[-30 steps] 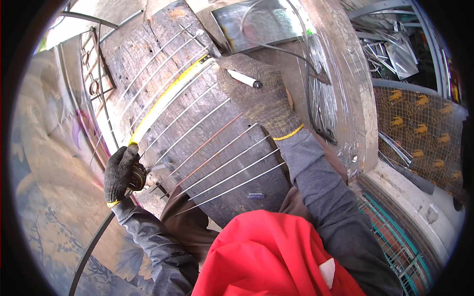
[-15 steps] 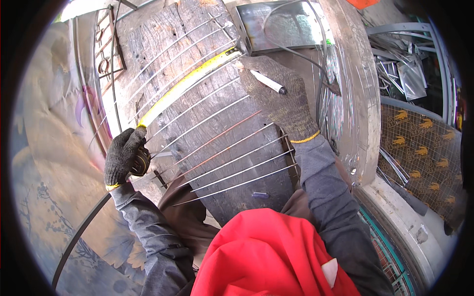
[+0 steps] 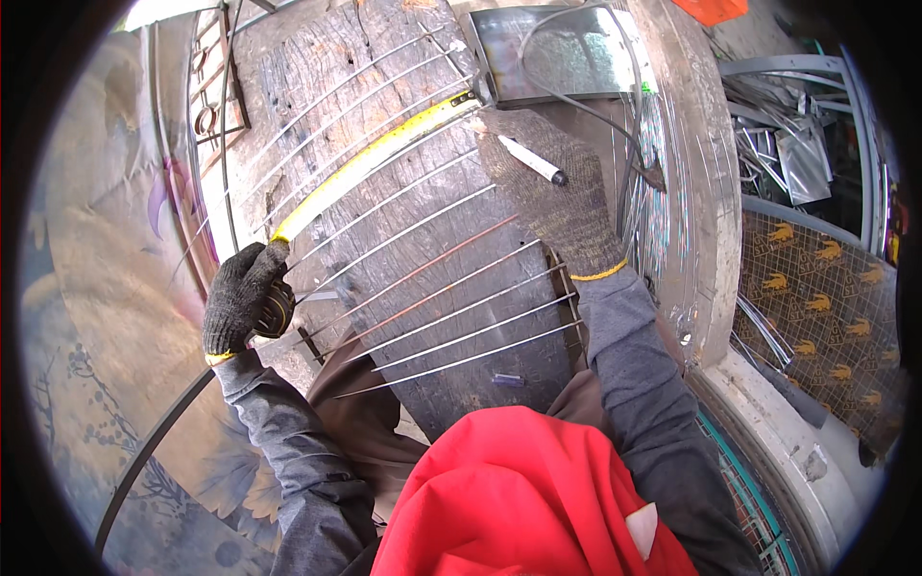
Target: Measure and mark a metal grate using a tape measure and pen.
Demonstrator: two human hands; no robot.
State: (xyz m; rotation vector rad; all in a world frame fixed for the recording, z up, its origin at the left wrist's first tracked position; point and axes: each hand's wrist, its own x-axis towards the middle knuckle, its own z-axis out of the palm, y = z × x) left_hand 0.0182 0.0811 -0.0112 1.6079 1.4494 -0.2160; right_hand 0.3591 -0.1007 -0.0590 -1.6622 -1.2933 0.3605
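Note:
My left hand (image 3: 233,305), in a dark knitted glove, is closed around a black tape measure (image 3: 277,309). Its yellow blade (image 3: 370,158) runs out to the upper right, lying across thin metal rods (image 3: 413,228) set side by side over a weathered wooden plank (image 3: 451,379). The hooked tip of the blade lies just beyond the fingertips of my right hand (image 3: 567,206), also gloved. Resting along that hand is a white marker (image 3: 531,160) with a dark end, gripped near the thumb; the fingertips are partly hidden. Several rods reach past the plank's left side.
A small blue cap-like piece (image 3: 509,380) lies on the plank's near part. Beyond it stand a shiny sheet-metal piece (image 3: 557,58) and a looped dark cable (image 3: 523,62). Metal offcuts (image 3: 802,158) fill the right side. A patterned cloth (image 3: 106,317) hangs or lies at left.
The view has shifted slightly, and my right hand with the marker appears a little farther right. Both hands keep their hold, and the tape stays stretched out.

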